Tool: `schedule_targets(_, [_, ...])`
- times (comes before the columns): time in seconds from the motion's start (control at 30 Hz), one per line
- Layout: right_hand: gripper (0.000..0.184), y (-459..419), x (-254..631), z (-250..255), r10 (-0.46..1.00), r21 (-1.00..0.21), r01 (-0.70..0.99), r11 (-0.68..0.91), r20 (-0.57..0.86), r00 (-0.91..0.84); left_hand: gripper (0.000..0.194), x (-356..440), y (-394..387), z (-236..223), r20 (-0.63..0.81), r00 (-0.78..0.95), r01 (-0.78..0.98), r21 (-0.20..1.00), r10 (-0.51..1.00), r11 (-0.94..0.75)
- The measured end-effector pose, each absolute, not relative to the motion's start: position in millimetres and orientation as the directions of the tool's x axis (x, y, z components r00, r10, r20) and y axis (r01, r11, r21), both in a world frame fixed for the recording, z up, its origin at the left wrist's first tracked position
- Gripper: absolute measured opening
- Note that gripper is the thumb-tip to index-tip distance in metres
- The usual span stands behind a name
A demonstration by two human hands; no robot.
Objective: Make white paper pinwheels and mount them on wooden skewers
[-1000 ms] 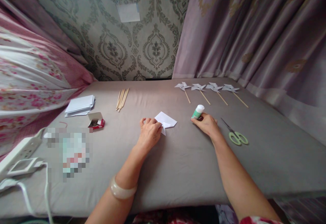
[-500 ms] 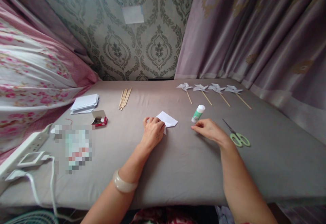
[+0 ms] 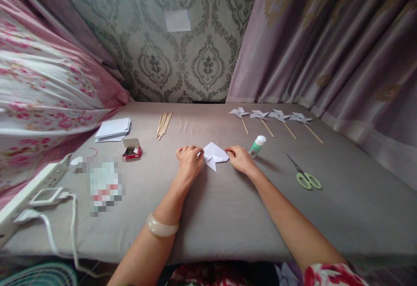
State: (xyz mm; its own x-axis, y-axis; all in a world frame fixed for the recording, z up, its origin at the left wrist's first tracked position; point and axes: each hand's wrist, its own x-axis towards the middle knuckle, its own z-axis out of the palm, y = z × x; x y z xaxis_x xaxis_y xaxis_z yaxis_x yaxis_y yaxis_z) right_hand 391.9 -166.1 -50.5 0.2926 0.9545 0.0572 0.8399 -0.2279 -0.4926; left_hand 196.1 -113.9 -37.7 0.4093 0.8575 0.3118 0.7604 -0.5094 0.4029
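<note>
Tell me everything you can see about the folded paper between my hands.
The folded paper is plain white with visible creases and several angular flaps; one pointed flap angles toward you. It is at the grey cloth, though whether it lies fully flat is hard to tell. Your left hand grips its left side and hides part of it, while your right hand has its fingertips at the right end.

Bare left forearm (image 3: 169,205), bare right forearm (image 3: 289,214), both angled inward from the near side, left hand (image 3: 190,161) curled palm-down, right hand (image 3: 241,159) opposite, fingertips (image 3: 230,149) pinched.
</note>
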Motion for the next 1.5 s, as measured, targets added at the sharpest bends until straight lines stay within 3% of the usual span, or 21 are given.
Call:
schedule_targets(0.37, [0.025,-140.4,379.0,-43.5,0.930,-0.379,0.856,-0.352,-0.036,0.366,0.024,195.2,-117.0,-31.2,0.262,0.402,0.769,0.425,0.878,-0.479])
schedule_targets(0.57, [0.022,-141.0,376.4,-45.1,0.922,-0.383,0.847,-0.369,-0.035,0.386,0.025,195.2,-115.2,-32.9,0.248,0.388,0.788,0.410,0.887,-0.459])
schedule_targets(0.83, [0.010,-140.2,378.1,-43.5,0.948,-0.478,0.840,-0.257,0.043,0.315,0.028,194.9,-109.3,-41.6,0.162,0.338,0.819,0.435,0.927,-0.375])
schedule_targets(1.17, [0.018,-131.1,385.2,-41.8,0.968,-0.572,0.818,-0.062,0.166,0.189,0.027,196.7,-108.9,-36.6,0.085,0.283,0.819,0.497,0.955,-0.287])
schedule_targets(1.33, [0.020,-132.6,379.4,-42.5,0.971,-0.553,0.833,0.011,0.204,0.122,0.031,205.2,-96.8,-40.7,0.296,0.379,0.754,0.450,0.877,-0.478])
schedule_targets(1.5, [0.026,-135.4,375.9,-39.4,0.977,-0.516,0.856,0.017,0.189,0.095,0.030,215.6,-75.6,-41.9,0.148,0.586,0.706,0.391,0.797,-0.591])
